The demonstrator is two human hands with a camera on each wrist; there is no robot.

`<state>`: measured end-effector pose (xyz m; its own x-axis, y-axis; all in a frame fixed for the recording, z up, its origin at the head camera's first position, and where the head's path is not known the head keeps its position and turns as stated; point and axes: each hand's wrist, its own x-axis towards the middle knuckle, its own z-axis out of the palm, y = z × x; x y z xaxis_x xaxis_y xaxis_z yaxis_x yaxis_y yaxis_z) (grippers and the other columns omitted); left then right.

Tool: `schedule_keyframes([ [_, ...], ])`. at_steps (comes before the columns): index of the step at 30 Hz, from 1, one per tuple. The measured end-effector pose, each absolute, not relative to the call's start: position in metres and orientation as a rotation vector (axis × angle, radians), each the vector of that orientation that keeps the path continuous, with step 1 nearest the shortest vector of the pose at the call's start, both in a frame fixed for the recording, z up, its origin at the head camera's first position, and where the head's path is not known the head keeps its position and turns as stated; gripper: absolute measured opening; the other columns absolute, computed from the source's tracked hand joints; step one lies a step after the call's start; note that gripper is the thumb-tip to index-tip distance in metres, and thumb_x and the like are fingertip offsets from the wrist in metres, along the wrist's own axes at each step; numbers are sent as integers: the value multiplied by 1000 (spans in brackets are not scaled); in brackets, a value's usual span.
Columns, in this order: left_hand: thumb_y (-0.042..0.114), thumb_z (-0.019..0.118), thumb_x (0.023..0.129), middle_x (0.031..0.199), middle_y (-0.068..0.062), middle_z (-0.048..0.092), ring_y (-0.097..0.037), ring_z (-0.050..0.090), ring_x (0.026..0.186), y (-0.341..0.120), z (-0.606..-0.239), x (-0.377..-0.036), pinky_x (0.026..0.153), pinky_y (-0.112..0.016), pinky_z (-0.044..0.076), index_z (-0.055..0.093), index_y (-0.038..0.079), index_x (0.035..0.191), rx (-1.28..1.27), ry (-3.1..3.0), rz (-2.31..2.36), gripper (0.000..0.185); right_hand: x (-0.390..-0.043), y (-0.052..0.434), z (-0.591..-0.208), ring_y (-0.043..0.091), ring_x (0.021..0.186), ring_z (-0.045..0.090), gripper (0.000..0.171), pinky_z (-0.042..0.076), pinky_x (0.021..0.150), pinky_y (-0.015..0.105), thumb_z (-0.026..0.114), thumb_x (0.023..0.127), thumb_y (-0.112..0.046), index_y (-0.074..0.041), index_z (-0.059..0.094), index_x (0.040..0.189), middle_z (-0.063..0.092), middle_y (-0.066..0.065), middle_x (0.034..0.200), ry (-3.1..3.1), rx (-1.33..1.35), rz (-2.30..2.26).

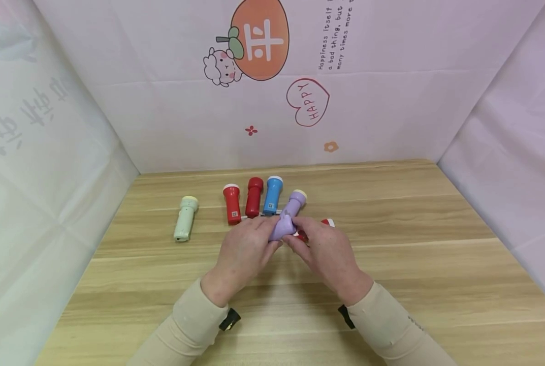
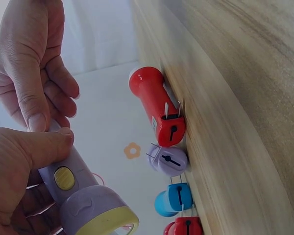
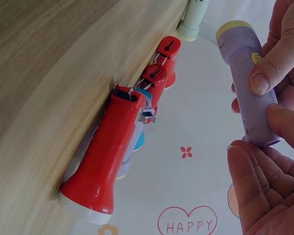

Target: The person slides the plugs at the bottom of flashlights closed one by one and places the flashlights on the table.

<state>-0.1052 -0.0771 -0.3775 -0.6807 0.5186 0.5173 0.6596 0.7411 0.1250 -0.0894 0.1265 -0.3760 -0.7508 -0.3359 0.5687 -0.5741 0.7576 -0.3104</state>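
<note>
A lilac flashlight with a pale yellow rim (image 2: 81, 191) is held up off the table between both hands. My left hand (image 1: 247, 246) grips its body, the thumb lying beside the yellow switch (image 2: 64, 178). At the tail end, my right hand (image 1: 329, 249) pinches the flashlight between thumb and fingers, as the right wrist view shows. Behind the hands lies a second lilac flashlight (image 1: 295, 201), with metal plug prongs sticking out of its tail in the left wrist view. A red flashlight with a white rim (image 3: 99, 156) lies beside the right hand, partly hidden by it in the head view.
Farther back on the wooden table (image 1: 391, 203) lie a red flashlight (image 1: 232, 203), a darker red one (image 1: 254, 195) and a blue one (image 1: 273, 194), several with prongs out. A pale green flashlight (image 1: 185, 218) lies apart at the left. White printed cloth (image 1: 162, 117) walls the table.
</note>
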Motion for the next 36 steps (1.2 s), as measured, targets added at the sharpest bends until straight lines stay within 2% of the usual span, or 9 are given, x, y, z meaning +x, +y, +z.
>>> schedule_keyframes([
  [14, 27, 87, 87, 122, -9, 76, -22, 74, 107, -77, -377, -106, 92, -37, 61, 68, 4, 134, -894, -2474, -438, 55, -90, 126, -375, 13, 71, 69, 47, 59, 63, 27, 88, 85, -25, -1, 68, 120, 79, 8, 95, -2463, 686, 633],
  [21, 30, 85, 89, 123, -8, 76, -21, 74, 107, -77, -375, -105, 94, -36, 60, 67, 5, 135, -890, -2488, -421, 55, -90, 126, -375, 15, 76, 73, 46, 62, 67, 29, 89, 84, -24, -2, 69, 119, 79, 7, 93, -2454, 683, 646],
  [36, 32, 84, 89, 124, -7, 75, -21, 73, 108, -78, -376, -105, 94, -35, 60, 67, 7, 136, -884, -2504, -413, 56, -89, 124, -376, 11, 70, 67, 43, 58, 61, 25, 90, 83, -27, -3, 70, 114, 76, 4, 86, -2410, 683, 633],
])
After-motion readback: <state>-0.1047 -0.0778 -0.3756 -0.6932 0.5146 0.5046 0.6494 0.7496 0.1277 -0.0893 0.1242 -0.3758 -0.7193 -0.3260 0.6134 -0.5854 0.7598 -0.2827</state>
